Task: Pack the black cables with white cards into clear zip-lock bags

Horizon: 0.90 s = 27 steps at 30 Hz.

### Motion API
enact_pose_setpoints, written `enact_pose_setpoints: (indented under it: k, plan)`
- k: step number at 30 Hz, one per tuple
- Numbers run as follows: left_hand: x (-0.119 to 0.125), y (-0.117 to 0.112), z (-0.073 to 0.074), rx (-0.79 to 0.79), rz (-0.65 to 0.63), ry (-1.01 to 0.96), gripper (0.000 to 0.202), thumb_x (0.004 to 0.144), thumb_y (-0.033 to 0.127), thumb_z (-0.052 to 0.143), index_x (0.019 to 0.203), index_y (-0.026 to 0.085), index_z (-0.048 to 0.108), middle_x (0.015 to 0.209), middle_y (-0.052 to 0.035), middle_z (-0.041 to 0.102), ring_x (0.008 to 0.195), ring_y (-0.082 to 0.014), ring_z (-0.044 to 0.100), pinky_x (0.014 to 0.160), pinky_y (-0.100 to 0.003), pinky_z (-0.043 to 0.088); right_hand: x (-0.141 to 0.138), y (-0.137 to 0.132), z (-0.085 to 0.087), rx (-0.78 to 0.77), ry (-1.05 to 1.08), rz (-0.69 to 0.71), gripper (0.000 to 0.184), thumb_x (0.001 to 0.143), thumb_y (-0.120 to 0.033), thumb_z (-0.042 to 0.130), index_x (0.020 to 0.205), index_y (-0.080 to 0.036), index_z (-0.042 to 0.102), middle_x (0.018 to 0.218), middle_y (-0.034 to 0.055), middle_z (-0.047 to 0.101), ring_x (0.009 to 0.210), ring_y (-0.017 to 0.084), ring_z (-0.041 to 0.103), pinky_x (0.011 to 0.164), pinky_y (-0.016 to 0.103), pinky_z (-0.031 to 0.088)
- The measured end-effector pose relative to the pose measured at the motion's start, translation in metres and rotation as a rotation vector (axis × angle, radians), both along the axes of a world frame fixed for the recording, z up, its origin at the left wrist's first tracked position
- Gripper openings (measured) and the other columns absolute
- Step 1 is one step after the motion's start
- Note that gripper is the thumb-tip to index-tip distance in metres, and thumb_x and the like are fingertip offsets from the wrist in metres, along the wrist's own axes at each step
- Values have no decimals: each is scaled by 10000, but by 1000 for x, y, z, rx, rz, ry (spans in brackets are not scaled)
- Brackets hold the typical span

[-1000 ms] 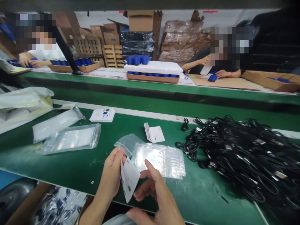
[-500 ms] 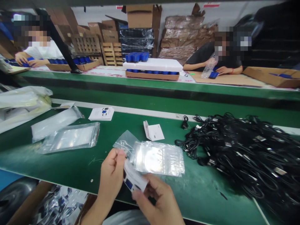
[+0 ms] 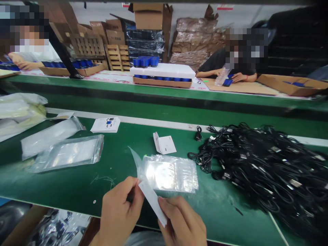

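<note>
Between the fingers of my left hand (image 3: pixel 121 203) is pinched a small clear plastic bag (image 3: pixel 137 163), seen nearly edge-on. My right hand (image 3: pixel 180 218) grips a folded white leaflet (image 3: pixel 153 201) by its lower end. The leaflet's upper end meets the bag at my left fingertips; whether it is inside the bag I cannot tell. Just beyond my hands lies a pile of flat clear plastic bags (image 3: pixel 170 174) on the green table (image 3: pixel 217 201). Behind that pile, a few folded leaflets (image 3: pixel 165 144) rest partly propped open.
A heap of black USB cables (image 3: pixel 258 167) covers the right side. At left lie a stack of printed leaflets (image 3: pixel 105 125) and packs of plastic bags (image 3: pixel 69 153). A box of filled bags (image 3: pixel 60 225) sits below the edge. Two people work across at the far bench.
The leaflet has turned from showing its printed face to a plain, narrow side. The bag has swung nearly edge-on. Both hands have come slightly lower in view.
</note>
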<state>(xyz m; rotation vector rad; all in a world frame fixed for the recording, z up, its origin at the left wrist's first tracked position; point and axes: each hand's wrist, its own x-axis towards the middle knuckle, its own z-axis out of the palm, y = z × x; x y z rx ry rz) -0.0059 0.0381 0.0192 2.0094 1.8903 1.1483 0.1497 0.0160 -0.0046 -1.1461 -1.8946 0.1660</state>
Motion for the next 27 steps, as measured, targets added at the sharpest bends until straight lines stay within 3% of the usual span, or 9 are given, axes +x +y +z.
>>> enact_pose_setpoints:
  k: [4, 7, 14, 18, 22, 27]
  plan:
    - [8, -2, 0, 171, -109, 180, 304, 852, 150, 480, 554, 205, 458, 466, 67, 435, 398, -81, 433, 438, -196, 336, 4, 2, 7, -101, -48, 19, 203, 852, -112, 444, 840, -170, 638, 603, 32, 578, 461, 143, 565, 432, 219, 462]
    - [12, -2, -2, 161, -169, 186, 300, 871, 143, 476, 577, 204, 470, 495, 59, 456, 432, -88, 460, 459, -201, 351, 5, 4, 13, -174, -47, 22, 233, 841, -115, 425, 717, -199, 604, 578, 8, 548, 445, 124, 559, 442, 196, 451]
    - [3, -4, -10, 144, -257, 145, 180, 875, 88, 483, 735, 194, 521, 640, 6, 543, 598, -132, 504, 570, -229, 413, 4, 4, 18, -196, -169, 43, 262, 793, -89, 391, 714, -194, 618, 580, 12, 562, 437, 142, 582, 412, 207, 431]
    - [4, -6, -12, 160, -335, 216, 167, 877, 111, 482, 744, 192, 541, 660, -7, 541, 596, -141, 502, 543, -232, 422, 6, 7, 20, -294, -39, 89, 251, 864, -123, 419, 815, -181, 658, 619, 24, 588, 464, 135, 581, 441, 200, 444]
    - [5, -8, -12, 129, -299, 227, 151, 880, 132, 456, 786, 204, 550, 754, -14, 512, 628, -132, 533, 552, -221, 452, 8, 7, 20, -431, 127, 125, 214, 883, -168, 469, 935, -198, 674, 712, 34, 653, 591, 151, 641, 557, 212, 512]
    - [3, -10, -13, 133, -287, 218, 132, 866, 123, 422, 838, 212, 515, 848, -25, 469, 648, -122, 556, 553, -207, 484, 10, 5, 27, -537, 306, 257, 327, 863, -156, 458, 1094, -238, 674, 804, 37, 672, 669, 136, 659, 641, 207, 541]
